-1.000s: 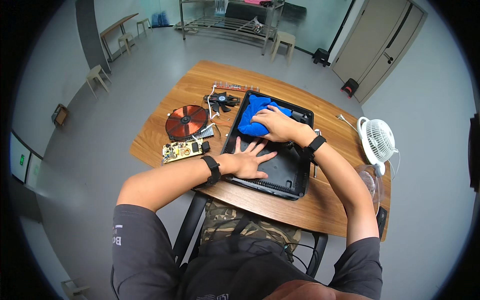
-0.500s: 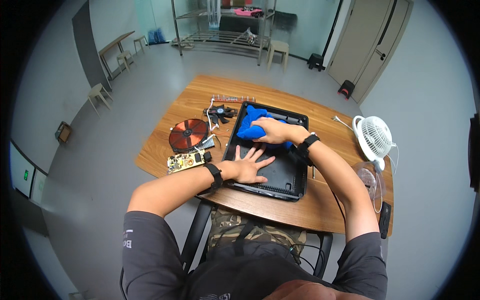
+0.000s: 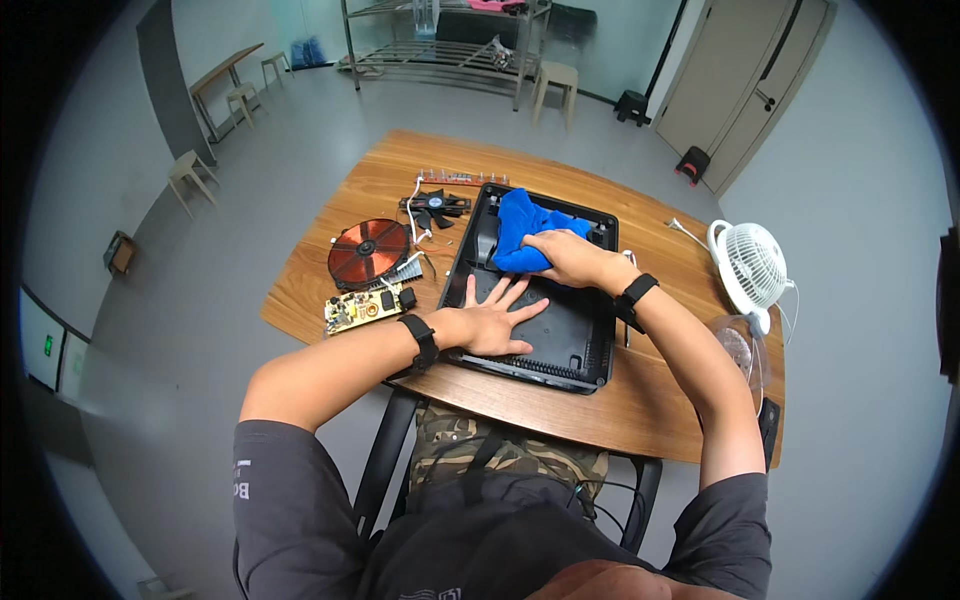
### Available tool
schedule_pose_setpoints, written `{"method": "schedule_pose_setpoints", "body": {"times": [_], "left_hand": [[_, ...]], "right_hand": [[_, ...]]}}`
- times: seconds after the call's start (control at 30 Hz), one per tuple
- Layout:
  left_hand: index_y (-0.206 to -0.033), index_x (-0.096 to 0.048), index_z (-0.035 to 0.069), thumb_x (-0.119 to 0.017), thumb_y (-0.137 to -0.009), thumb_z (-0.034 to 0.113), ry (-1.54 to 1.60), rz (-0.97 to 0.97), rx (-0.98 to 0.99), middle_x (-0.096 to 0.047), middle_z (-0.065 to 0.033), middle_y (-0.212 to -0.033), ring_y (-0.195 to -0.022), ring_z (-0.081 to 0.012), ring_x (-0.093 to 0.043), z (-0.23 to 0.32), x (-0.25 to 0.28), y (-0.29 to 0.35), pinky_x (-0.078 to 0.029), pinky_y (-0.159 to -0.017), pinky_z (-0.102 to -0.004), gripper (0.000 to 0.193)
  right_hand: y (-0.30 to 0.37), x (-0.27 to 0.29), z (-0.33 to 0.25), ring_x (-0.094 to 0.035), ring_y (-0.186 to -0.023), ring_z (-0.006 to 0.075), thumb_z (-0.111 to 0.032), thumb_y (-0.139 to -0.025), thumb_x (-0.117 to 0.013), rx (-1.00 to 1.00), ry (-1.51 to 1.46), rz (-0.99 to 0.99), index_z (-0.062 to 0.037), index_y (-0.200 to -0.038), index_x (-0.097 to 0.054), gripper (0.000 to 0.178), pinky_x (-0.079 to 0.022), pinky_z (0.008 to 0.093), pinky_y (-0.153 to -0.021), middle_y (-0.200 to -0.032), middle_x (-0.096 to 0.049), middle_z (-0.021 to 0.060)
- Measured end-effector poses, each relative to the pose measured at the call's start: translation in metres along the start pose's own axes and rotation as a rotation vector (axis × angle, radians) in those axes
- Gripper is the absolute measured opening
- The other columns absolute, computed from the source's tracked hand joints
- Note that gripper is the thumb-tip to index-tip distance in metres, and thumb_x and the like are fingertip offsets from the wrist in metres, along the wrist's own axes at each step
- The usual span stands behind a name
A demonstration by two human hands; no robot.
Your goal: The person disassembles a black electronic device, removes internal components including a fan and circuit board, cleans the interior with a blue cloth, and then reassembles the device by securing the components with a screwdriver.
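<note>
A black case (image 3: 560, 350) lies on the wooden counter (image 3: 655, 405), its hollow side up. The left hand (image 3: 492, 328) lies palm down inside the case, toward its near left part, fingers spread; its grip is loose and holds nothing. The right hand (image 3: 572, 258) has its grip closed on a bunched blue cloth (image 3: 528, 215), which lies inside the far part of the case and covers some of its floor. Black bands (image 3: 640, 289) circle both wrists.

Left of the case, and apart from it, sits a round copper coil (image 3: 368, 252) with a black rim. A yellowish circuit board (image 3: 355, 312) lies nearer the person, also left of the case. Just beside the case's far left corner are a small black fan (image 3: 437, 207) and a red strip (image 3: 462, 179) with upright pegs. A white fan (image 3: 752, 262) stands well to the right of the case.
</note>
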State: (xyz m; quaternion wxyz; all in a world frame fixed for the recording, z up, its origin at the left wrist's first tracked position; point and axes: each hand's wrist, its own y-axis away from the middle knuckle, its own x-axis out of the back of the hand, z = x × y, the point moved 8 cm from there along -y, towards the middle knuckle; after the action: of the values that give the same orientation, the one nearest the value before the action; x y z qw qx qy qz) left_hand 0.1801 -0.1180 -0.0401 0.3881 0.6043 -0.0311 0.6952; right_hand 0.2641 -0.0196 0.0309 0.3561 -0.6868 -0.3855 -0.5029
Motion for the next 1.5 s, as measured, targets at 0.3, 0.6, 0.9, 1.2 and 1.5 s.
{"method": "schedule_pose_setpoints", "body": {"times": [0.3, 0.6, 0.9, 1.2, 1.5], "left_hand": [[-0.165, -0.007, 0.034, -0.047, -0.096, 0.071, -0.01, -0.006, 0.017, 0.013, -0.0176, -0.171, -0.157, -0.0397, 0.012, -0.001, 0.002, 0.003, 0.004, -0.112, -0.079, 0.088], [-0.165, -0.008, 0.034, -0.049, -0.096, 0.068, -0.015, -0.01, 0.015, 0.012, -0.0188, -0.171, -0.157, -0.037, 0.016, 0.003, 0.005, 0.004, 0.004, -0.112, -0.0788, 0.087], [-0.166, -0.006, 0.033, -0.047, -0.097, 0.069, 0.005, -0.02, 0.011, 0.01, -0.0208, -0.17, -0.156, -0.0374, 0.019, 0.001, 0.002, 0.004, 0.006, -0.112, -0.0789, 0.088], [-0.166, -0.007, 0.033, -0.048, -0.097, 0.068, -0.006, 0.004, 0.007, 0.016, -0.0191, -0.17, -0.156, -0.038, 0.019, 0.003, 0.006, 0.004, 0.004, -0.112, -0.0789, 0.088], [-0.165, -0.008, 0.034, -0.049, -0.096, 0.069, -0.011, 0.004, 0.007, 0.018, -0.0163, -0.17, -0.157, -0.0368, 0.017, 0.002, 0.004, 0.004, 0.003, -0.112, -0.0787, 0.087]], "right_hand": [[-0.01, 0.016, -0.003, -0.067, -0.104, 0.0413, -0.03, -0.088, -0.076, -0.232, -0.049, -0.264, -0.0087, -0.12, -0.064, 0.04, -0.053, 0.0497, -0.086, -0.106, -0.072, 0.0214], [0.013, -0.001, 0.005, -0.061, -0.117, 0.0391, -0.018, -0.086, -0.075, -0.066, 0.124, -0.07, -0.0074, -0.124, -0.06, 0.042, -0.049, 0.0473, -0.099, -0.118, -0.067, 0.0194], [0.006, -0.008, 0.017, -0.062, -0.113, 0.0387, -0.018, -0.083, -0.075, -0.007, -0.063, -0.04, -0.0094, -0.121, -0.064, 0.04, -0.05, 0.0467, -0.096, -0.118, -0.067, 0.0175], [-0.015, 0.038, 0.011, -0.065, -0.106, 0.0416, -0.003, -0.079, -0.071, -0.109, -0.106, -0.2, -0.0073, -0.116, -0.066, 0.038, -0.052, 0.0461, -0.09, -0.109, -0.071, 0.0184], [0.015, -0.006, 0.029, -0.064, -0.106, 0.0377, -0.008, -0.076, -0.074, -0.17, 0.251, -0.106, -0.0113, -0.126, -0.062, 0.052, -0.054, 0.0493, -0.089, -0.116, -0.063, 0.0126]]}}
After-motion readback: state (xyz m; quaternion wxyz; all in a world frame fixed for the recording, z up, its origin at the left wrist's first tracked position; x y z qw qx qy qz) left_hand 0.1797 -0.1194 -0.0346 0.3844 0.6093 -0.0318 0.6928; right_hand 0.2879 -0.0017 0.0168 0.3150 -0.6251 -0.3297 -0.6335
